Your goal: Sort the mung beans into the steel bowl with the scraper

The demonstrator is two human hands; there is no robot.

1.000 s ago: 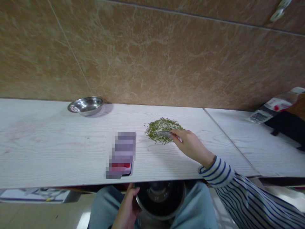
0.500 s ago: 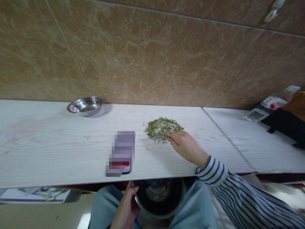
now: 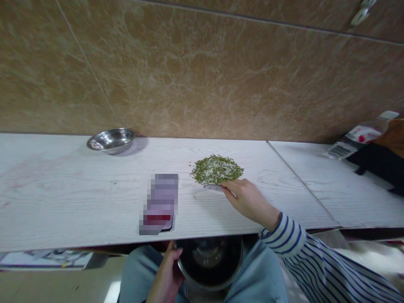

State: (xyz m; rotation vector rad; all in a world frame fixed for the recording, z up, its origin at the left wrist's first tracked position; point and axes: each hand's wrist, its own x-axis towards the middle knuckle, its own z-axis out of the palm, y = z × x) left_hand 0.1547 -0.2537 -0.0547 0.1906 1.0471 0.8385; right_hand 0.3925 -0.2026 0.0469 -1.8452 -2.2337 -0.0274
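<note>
At the far left of the white wood-grain tabletop (image 3: 63,181), 1 shiny stainless-steel bowl (image 3: 111,141) sits open side up near the brown marbled wall (image 3: 176,75). To its right and nearer the front edge lies 1 smartphone (image 3: 162,202), its screen pixelated. Below the edge, the left hand (image 3: 170,267) grips the rim of a round metal basin (image 3: 210,275) between the person's knees, thumb over the rim; the other fingers are mostly hidden. Above the basin, on the tabletop, a loose heap of mixed green and white grains (image 3: 217,168) is spread. The right hand (image 3: 246,198) pinches a thin greyish utensil (image 3: 213,187) between thumb and fingers at the heap's front edge. Farther right, 1 clear plastic bottle (image 3: 356,138) leans beside a black item (image 3: 378,162), possibly fabric.
</note>
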